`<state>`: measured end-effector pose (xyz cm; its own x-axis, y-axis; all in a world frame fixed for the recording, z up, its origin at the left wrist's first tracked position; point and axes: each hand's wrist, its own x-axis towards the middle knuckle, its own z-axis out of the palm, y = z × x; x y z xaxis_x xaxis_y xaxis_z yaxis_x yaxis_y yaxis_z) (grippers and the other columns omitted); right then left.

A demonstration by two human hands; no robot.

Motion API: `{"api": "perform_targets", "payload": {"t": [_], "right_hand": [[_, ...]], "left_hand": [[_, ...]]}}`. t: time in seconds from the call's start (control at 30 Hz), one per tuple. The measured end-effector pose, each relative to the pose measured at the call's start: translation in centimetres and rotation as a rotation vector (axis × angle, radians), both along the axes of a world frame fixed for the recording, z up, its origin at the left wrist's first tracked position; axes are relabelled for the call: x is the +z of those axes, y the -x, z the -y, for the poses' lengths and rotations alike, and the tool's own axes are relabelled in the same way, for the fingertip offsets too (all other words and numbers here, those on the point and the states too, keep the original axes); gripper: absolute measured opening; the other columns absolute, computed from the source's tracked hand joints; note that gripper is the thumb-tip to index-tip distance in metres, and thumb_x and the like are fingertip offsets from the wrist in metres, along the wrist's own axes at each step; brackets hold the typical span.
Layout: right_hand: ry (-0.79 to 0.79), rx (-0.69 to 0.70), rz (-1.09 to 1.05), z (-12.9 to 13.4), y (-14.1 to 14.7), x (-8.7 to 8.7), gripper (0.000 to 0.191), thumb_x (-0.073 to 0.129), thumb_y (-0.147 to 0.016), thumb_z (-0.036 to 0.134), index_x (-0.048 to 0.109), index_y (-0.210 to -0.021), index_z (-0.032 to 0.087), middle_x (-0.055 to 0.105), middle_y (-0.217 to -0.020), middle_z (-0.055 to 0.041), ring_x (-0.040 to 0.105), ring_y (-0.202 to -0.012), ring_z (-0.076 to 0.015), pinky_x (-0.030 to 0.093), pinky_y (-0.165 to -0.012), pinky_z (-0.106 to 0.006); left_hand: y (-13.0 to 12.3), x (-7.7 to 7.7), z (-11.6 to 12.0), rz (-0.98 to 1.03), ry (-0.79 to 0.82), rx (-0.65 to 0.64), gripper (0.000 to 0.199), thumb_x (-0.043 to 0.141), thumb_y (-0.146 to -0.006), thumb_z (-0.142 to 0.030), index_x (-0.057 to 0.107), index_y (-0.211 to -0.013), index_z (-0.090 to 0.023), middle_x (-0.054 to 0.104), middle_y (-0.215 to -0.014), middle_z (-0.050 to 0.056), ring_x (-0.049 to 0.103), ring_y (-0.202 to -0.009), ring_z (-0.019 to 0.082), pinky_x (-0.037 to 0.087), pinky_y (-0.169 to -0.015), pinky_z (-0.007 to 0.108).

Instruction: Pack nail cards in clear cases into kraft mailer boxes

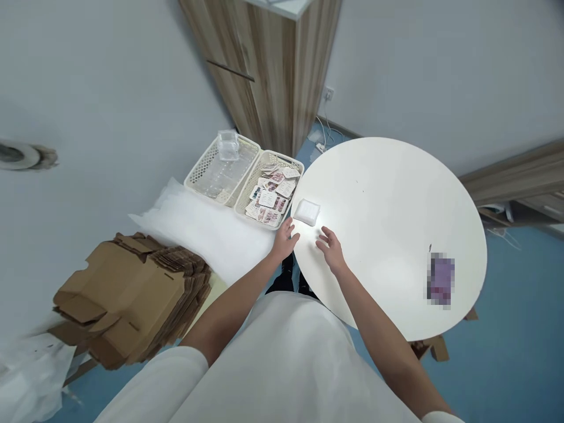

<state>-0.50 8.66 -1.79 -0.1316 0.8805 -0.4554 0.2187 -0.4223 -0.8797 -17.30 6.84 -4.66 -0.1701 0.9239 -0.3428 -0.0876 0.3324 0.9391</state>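
Observation:
A small clear, whitish plastic packet (307,212) lies flat near the left edge of the round white table (388,194). My left hand (284,239) hovers at the table's edge just below the packet, fingers apart and holding nothing. To the right of the packet, my right hand (330,247) is over the tabletop with its fingers spread and nothing in them. Beyond my left hand stands a white basket (282,155) heaped with small printed cards (268,198). A second white basket (194,176) beside it contains clear plastic packets (228,145).
White wrapping sheet (207,229) spreads below the baskets. A stack of flattened brown cardboard boxes (132,294) stands at the left. A blurred purple item (441,279) lies on the table's right side. Behind the baskets rises a wood-grain cabinet (273,76).

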Motion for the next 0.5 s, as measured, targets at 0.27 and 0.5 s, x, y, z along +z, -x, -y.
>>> {"api": "perform_targets", "payload": {"t": [0.27,0.5], "right_hand": [[-0.062,0.138,-0.071,2.7,-1.6,0.6,0.038,0.054,-0.07,0.031,0.05,-0.106,0.018,0.061,-0.101,-0.0096,0.059,-0.084,-0.017,0.044,-0.084,-0.038],[-0.047,0.391,-0.15,5.0,1.1,-0.2,0.03,0.054,-0.07,0.035,0.055,-0.095,0.018,0.063,-0.092,-0.0077,0.06,-0.079,-0.0172,0.048,-0.077,-0.035]], "left_hand": [[-0.5,2.9,7.1,-0.219,0.063,0.062,0.036,0.051,-0.076,-0.032,0.051,-0.109,-0.017,0.06,-0.094,0.007,0.061,-0.069,0.013,0.049,-0.067,0.028],[0.0,4.8,13.9,-0.401,0.075,0.124,0.029,0.048,-0.077,-0.037,0.057,-0.096,-0.016,0.057,-0.073,0.002,0.054,-0.064,0.012,0.046,-0.061,0.025]]}}
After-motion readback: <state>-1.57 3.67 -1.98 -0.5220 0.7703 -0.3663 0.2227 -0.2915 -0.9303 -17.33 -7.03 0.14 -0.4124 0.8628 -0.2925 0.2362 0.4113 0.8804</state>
